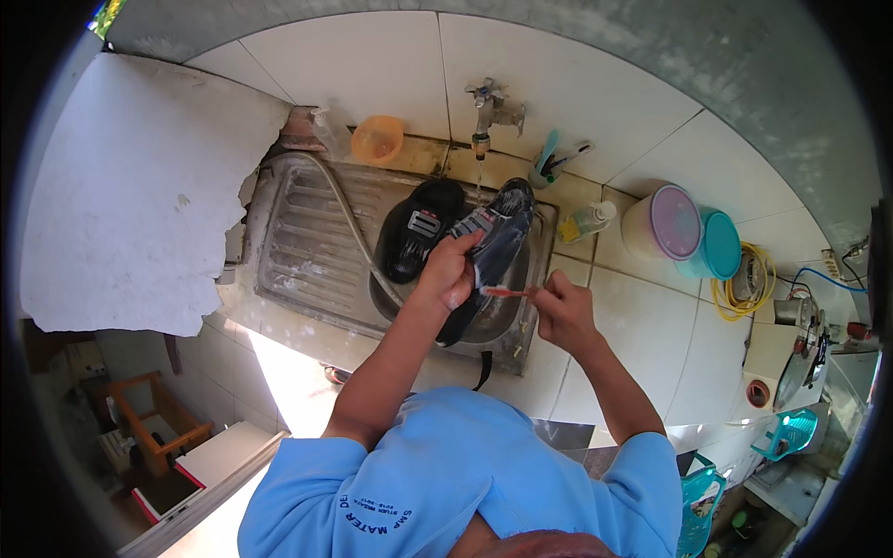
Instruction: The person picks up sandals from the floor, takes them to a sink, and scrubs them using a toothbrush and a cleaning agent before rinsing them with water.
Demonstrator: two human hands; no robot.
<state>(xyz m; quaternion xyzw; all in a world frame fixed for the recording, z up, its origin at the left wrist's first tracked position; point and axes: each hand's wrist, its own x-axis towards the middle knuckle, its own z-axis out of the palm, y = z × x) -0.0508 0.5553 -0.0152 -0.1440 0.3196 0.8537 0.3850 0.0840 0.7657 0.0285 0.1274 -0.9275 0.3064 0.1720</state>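
Observation:
My left hand (450,272) grips a wet black shoe (504,240) over the basin of a metal sink (307,268); patches of foam lie on its toe and side. Between the fingers of my right hand (566,310) is a red toothbrush (506,292), its bristle end at the shoe's side near my left wrist. The other black shoe (422,227) rests at the basin's left, with white foam on it. A thin stream of water falls from the wall tap (481,132) behind the held shoe's toe.
A grey hose (349,216) crosses the ribbed drainboard. Behind the sink stand an orange bowl (377,139) and a cup with brushes (541,173). To the right are a pump bottle (587,222), lidded tubs (663,222) and a coiled yellow hose (738,289).

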